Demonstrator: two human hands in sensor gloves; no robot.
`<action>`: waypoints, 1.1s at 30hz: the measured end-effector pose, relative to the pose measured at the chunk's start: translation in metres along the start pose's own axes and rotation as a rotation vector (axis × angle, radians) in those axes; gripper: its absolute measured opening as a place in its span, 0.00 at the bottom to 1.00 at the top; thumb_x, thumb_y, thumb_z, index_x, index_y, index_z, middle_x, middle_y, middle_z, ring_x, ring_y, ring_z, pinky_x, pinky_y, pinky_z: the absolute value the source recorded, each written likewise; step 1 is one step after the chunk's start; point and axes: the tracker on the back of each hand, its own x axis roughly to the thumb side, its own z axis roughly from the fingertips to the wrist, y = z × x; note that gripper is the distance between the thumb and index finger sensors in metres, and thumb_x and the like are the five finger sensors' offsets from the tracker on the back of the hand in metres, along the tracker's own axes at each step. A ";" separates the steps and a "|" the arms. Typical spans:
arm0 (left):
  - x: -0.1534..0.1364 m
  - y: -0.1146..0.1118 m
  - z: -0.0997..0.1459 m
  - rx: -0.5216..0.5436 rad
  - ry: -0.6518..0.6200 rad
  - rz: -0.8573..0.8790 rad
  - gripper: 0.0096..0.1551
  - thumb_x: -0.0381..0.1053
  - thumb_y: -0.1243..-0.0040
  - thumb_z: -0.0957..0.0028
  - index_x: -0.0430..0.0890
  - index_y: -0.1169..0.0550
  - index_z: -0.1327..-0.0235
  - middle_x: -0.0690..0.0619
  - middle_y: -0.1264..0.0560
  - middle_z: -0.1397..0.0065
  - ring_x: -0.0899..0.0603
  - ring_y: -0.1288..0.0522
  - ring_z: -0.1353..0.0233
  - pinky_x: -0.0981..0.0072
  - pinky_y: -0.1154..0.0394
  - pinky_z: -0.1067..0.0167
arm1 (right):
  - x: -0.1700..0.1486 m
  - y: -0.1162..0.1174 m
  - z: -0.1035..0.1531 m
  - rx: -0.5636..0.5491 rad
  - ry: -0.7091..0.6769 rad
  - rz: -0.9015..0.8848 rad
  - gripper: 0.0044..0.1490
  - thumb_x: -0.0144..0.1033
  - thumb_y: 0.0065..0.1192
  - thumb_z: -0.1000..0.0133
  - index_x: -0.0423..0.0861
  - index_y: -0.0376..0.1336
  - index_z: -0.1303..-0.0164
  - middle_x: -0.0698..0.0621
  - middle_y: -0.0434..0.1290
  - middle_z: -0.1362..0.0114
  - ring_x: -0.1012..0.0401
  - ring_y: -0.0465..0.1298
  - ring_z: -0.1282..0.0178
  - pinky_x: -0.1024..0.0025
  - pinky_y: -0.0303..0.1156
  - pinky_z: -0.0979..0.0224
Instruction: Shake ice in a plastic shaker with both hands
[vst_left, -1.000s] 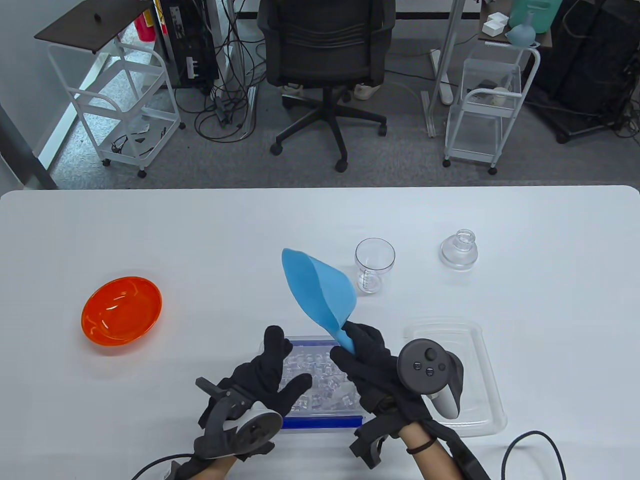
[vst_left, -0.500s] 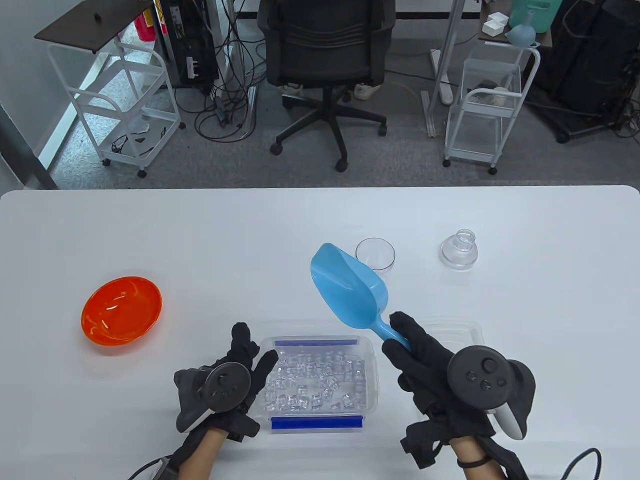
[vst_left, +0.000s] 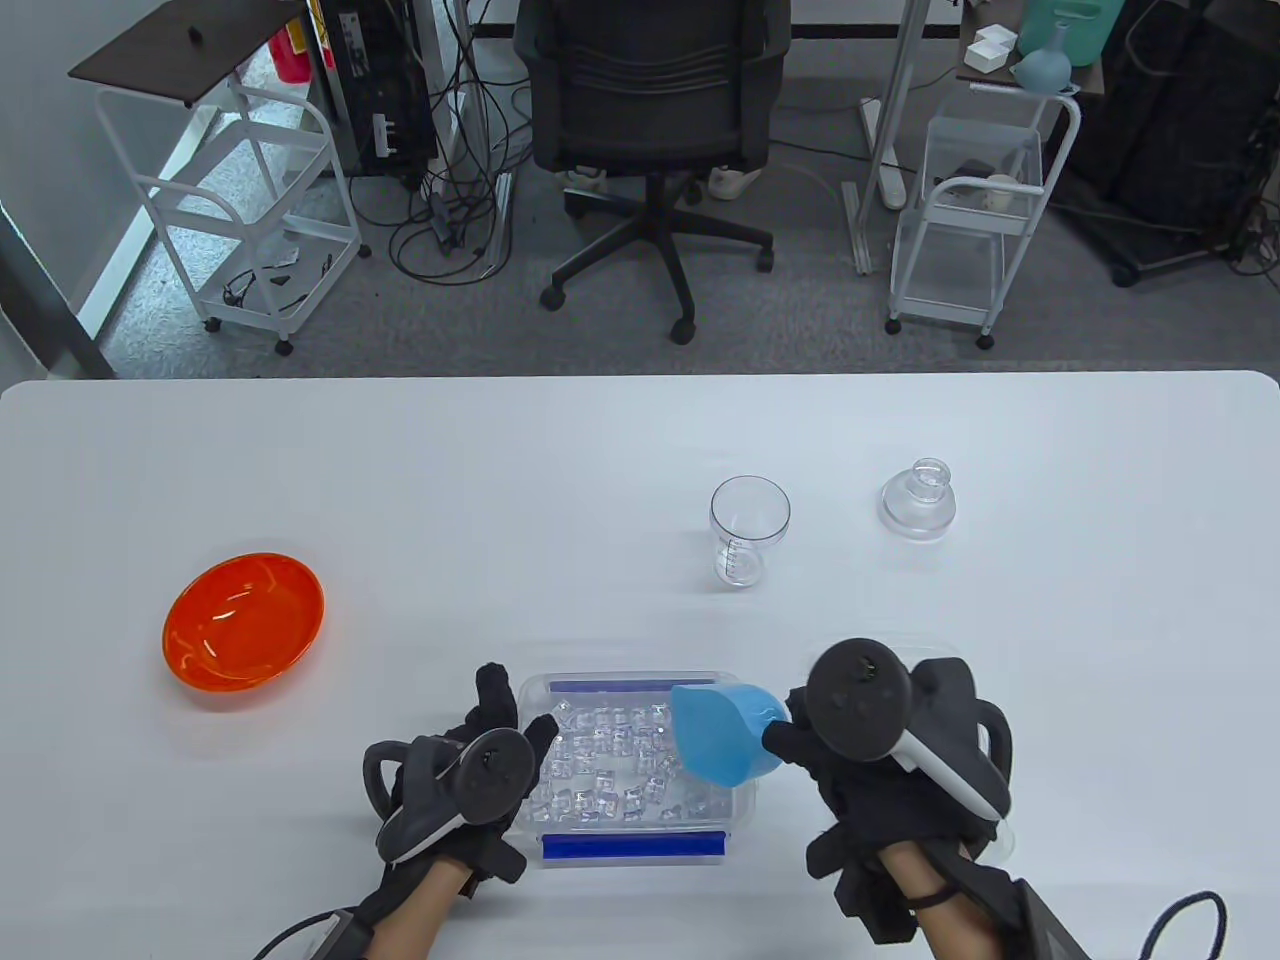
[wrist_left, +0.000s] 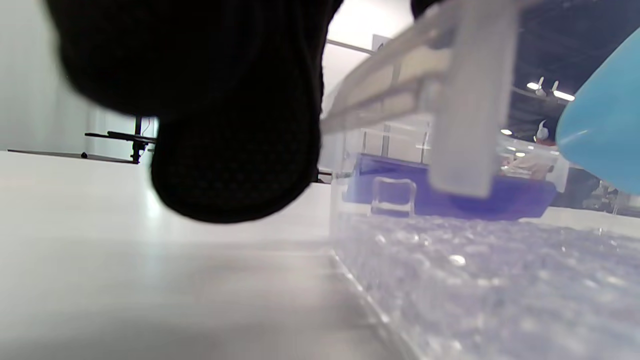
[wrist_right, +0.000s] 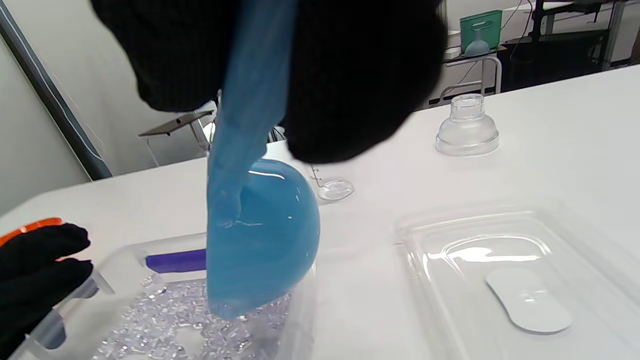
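A clear box of ice cubes (vst_left: 745, 800) with blue clips sits at the table's near edge. My right hand (vst_left: 800, 745) grips the handle of a blue scoop (vst_left: 722, 736), whose mouth dips into the ice at the box's right end; it shows too in the right wrist view (wrist_right: 260, 235). My left hand (vst_left: 505, 725) holds the box's left rim, fingers (wrist_left: 235, 165) against its wall. The clear shaker cup (vst_left: 748, 530) stands upright and empty beyond the box. Its clear cap (vst_left: 918, 498) stands to the right.
An orange bowl (vst_left: 243, 632) sits at the left. The box's clear lid (wrist_right: 505, 280) lies on the table right of the box, under my right hand in the table view.
My right hand swung the scoop from raised above the box down into the ice at the box's right end. My left hand settled onto the box's left rim.
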 end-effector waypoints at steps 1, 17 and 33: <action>0.000 -0.002 0.000 -0.017 0.001 -0.009 0.41 0.55 0.56 0.37 0.22 0.42 0.30 0.31 0.21 0.41 0.41 0.12 0.61 0.68 0.17 0.70 | 0.008 -0.001 -0.004 0.019 0.012 0.034 0.33 0.45 0.66 0.46 0.36 0.75 0.39 0.41 0.83 0.58 0.58 0.82 0.79 0.80 0.74 0.83; 0.004 -0.013 -0.001 -0.091 -0.012 -0.028 0.35 0.48 0.63 0.36 0.24 0.44 0.27 0.35 0.19 0.51 0.47 0.14 0.64 0.70 0.19 0.71 | 0.017 0.027 -0.085 0.400 0.091 -0.029 0.32 0.46 0.64 0.45 0.36 0.76 0.42 0.43 0.84 0.62 0.60 0.82 0.82 0.82 0.74 0.86; 0.005 -0.014 -0.003 -0.103 -0.017 -0.041 0.35 0.47 0.63 0.36 0.23 0.44 0.27 0.35 0.19 0.51 0.47 0.14 0.65 0.69 0.19 0.71 | -0.059 0.074 -0.073 0.328 -0.004 -0.417 0.33 0.48 0.63 0.45 0.37 0.76 0.42 0.44 0.83 0.62 0.60 0.82 0.82 0.82 0.74 0.85</action>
